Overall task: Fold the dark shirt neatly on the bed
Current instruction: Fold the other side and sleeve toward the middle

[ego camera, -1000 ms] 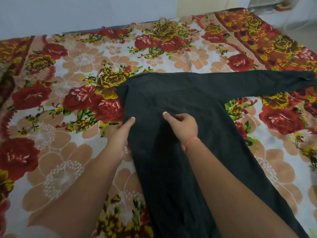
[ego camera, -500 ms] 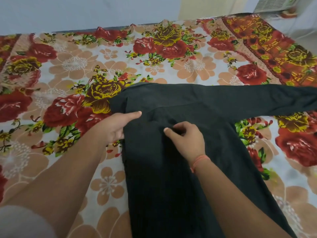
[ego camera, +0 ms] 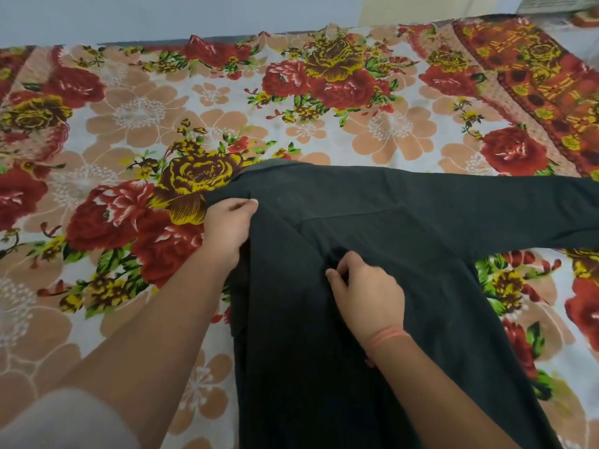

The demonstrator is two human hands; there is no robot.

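Note:
The dark shirt [ego camera: 372,335] lies lengthwise on the flowered bed sheet [ego camera: 136,118], its body running toward me and one long sleeve [ego camera: 486,202] stretched out to the right edge of the view. My left hand [ego camera: 228,230] grips the shirt's left edge near the shoulder, fingers curled over the cloth. My right hand [ego camera: 369,294], with an orange band at the wrist, pinches a small bunch of fabric in the middle of the chest. The left side of the shirt looks folded inward along a straight edge.
The bed reaches a pale wall at the back. An orange-red patterned border [ego camera: 531,79] of the sheet runs along the right side. A white appliance [ego camera: 547,4] shows at the top right corner beyond the bed.
My left hand has slid up the shirt's left edge toward the shoulder and now grips the cloth. My right hand stays pinching the chest area. The view has shifted closer.

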